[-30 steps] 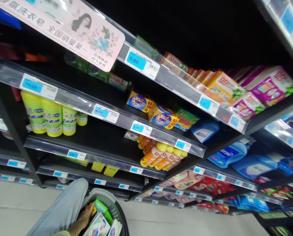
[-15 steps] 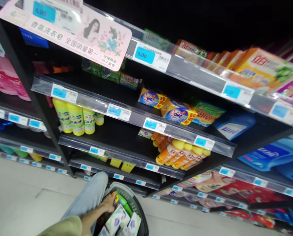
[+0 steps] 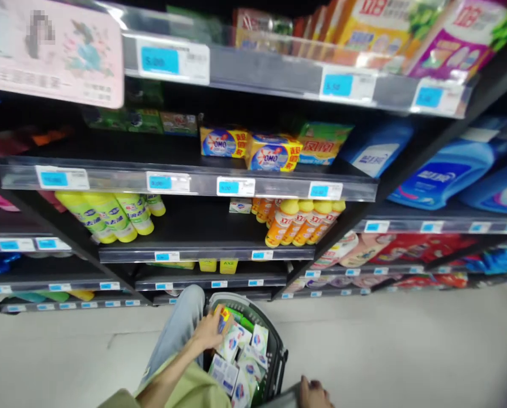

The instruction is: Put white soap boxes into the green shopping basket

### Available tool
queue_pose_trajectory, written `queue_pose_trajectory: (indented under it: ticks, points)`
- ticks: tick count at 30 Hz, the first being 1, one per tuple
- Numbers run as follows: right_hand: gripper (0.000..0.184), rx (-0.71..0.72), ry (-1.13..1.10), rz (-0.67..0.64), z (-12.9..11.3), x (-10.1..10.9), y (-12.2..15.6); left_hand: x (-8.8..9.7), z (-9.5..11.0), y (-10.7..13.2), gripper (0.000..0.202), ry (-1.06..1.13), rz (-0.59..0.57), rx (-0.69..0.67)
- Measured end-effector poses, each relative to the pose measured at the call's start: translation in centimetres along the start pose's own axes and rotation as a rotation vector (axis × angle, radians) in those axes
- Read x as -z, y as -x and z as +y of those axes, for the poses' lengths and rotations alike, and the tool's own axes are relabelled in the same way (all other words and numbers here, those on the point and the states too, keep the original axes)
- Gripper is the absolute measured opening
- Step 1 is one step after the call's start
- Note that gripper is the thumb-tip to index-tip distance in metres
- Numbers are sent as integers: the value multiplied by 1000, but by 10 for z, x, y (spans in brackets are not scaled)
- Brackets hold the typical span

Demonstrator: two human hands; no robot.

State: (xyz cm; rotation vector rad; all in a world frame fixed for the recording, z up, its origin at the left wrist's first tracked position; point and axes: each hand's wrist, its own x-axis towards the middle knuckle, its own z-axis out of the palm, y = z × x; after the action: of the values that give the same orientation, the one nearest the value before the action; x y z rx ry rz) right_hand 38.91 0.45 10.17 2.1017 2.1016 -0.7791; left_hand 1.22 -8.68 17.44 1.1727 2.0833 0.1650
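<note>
My left hand (image 3: 211, 330) reaches into a dark grey shopping basket (image 3: 274, 328), its fingers closed on a small yellow-and-blue soap box (image 3: 224, 318). White-and-green soap boxes (image 3: 250, 362) lie piled at odd angles in the basket, just beside that hand. Green packages (image 3: 241, 318) rest along its far side. At the bottom edge, my right hand (image 3: 315, 392) is curled around the end of a grey bar (image 3: 288, 396) that looks like the basket's handle; the frame cuts off part of both.
Low shelves ahead hold OMO soap boxes (image 3: 274, 153), orange bottles (image 3: 293, 224), yellow-green bottles (image 3: 109, 215) and blue detergent bottles (image 3: 444, 173). Shelf edges with price tags (image 3: 236, 186) jut out above the basket. My bent knee (image 3: 185, 311) is beside it on the pale floor (image 3: 363, 340).
The view has levelled and shifted, so the shelves sit differently in it. My left hand still grips the yellow-and-blue box in the basket. My right hand has come into view.
</note>
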Motion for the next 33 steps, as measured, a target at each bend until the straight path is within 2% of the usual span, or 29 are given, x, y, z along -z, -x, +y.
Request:
queue_pose_trajectory:
  ticks: [2, 5, 7, 11, 14, 18, 21, 24, 26, 28, 30, 32, 33]
  points:
    - [52, -190, 66, 33, -9, -1, 4, 5, 5, 13, 93, -26, 12, -41]
    - [49, -260, 65, 42, -21, 1, 7, 6, 15, 29, 88, -20, -8, -106]
    - [50, -301, 64, 47, -23, -1, 6, 0, 21, 37, 89, -47, -54, -137]
    - [49, -353, 58, 51, -19, -10, 3, -28, 33, 50, 82, -279, -139, -234]
    - [48, -360, 54, 65, -18, -12, 1, -52, 39, 57, 85, -441, -211, -420]
    - [47, -375, 58, 70, -21, -10, 0, -78, 40, 58, 95, -533, -333, -663]
    - [48, -373, 51, 59, -22, -6, 2, -95, 33, 58, 89, -590, -323, -784]
    - [51, -364, 25, 23, -19, -4, 4, -105, 25, 58, 75, -623, -267, -823]
    - [56, -373, 18, -10, -14, -6, 4, -101, 21, 58, 74, -586, -244, -854]
    - [60, -366, 38, -7, -9, -10, 0, -84, 22, 56, 79, -518, -263, -882]
    - [61, -349, 46, 7, -6, -15, -3, -54, 28, 55, 80, -418, -314, -909]
    - [61, -336, 38, 20, -6, -16, -3, -12, 41, 55, 68, -268, -330, -947]
    - [61, -332, 30, 24, -7, -16, -2, 14, 49, 54, 56, -168, -294, -965]
